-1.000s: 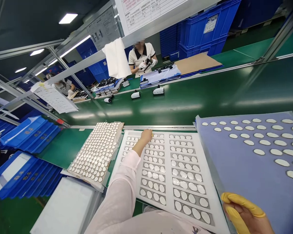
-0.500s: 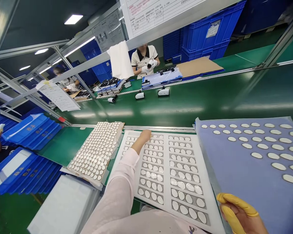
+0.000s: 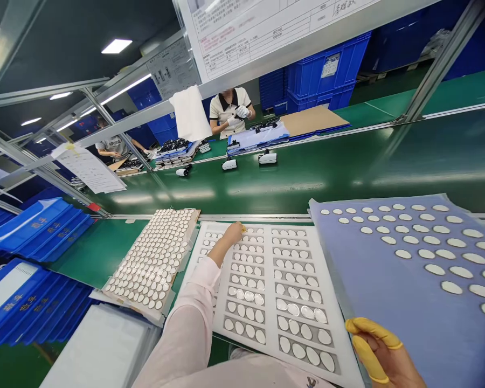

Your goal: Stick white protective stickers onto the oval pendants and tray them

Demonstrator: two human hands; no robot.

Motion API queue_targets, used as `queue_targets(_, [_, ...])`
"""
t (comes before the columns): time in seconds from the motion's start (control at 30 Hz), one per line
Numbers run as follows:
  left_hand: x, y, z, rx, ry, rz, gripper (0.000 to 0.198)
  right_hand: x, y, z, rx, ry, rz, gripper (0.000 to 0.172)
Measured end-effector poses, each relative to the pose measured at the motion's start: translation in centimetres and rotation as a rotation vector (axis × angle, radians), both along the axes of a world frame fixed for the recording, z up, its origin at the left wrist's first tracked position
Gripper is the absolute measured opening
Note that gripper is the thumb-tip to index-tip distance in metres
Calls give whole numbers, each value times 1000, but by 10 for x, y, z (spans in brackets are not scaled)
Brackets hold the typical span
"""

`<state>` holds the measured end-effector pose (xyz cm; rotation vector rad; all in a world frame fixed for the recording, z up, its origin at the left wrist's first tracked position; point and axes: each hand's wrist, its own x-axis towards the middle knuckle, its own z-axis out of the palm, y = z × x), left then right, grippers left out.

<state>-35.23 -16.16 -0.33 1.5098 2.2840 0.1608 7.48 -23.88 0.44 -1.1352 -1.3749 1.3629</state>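
Note:
My left hand (image 3: pixel 233 233) reaches to the far edge of a white foam tray (image 3: pixel 270 302) with rows of small white oval pieces. Its fingers are bent together at the far row, a yellow finger cot showing at the tip; whatever they grip is hidden. At the lower right, my right hand (image 3: pixel 383 353) hovers beside the tray's right edge, over the near border of a blue-violet sheet (image 3: pixel 372 291). Yellow cots cover its thumb and a finger, which curve with their tips slightly apart and nothing visible between. Oval pieces (image 3: pixel 426 253) lie spaced out on the sheet.
Left of the tray, a board (image 3: pixel 153 258) is densely covered with ovals. Blue bins (image 3: pixel 36 226) stand farther left, above a white stack (image 3: pixel 101 347). Beyond the metal rail, white-and-black devices (image 3: pixel 268 157) stand on the green surface; a co-worker (image 3: pixel 230 110) in white gloves handles a dark part.
The view has shifted slightly, moving the scene left and a little down. My left hand stays at the tray's far row, its yellow fingertip now showing. My right hand keeps much the same pose.

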Motion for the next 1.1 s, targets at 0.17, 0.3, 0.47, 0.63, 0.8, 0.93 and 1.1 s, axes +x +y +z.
queue_targets(0.17, [4,-5,3,67,-8,-2,35,8,7,-15,37,-114,5,37])
queue_targets(0.3, [23,-2,9,197,34,24,36,40,38,-12,136,-464,65,31])
queue_targets(0.47, [90,27,7,338,-20,-124,28,95,103,7,132,-838,-66,28])
queue_targets(0.63, [204,77,0,332,-164,-462,36,111,162,6,113,-992,-101,28])
queue_targets(0.8, [297,132,-3,262,-213,-681,33,96,189,-15,27,-1123,-151,28])
queue_targets(0.93, [333,163,-5,189,-184,-711,32,91,192,-28,-6,-1179,-187,29])
queue_targets(1.1, [352,184,-7,93,-156,-679,28,92,190,-35,2,-1179,-201,29])
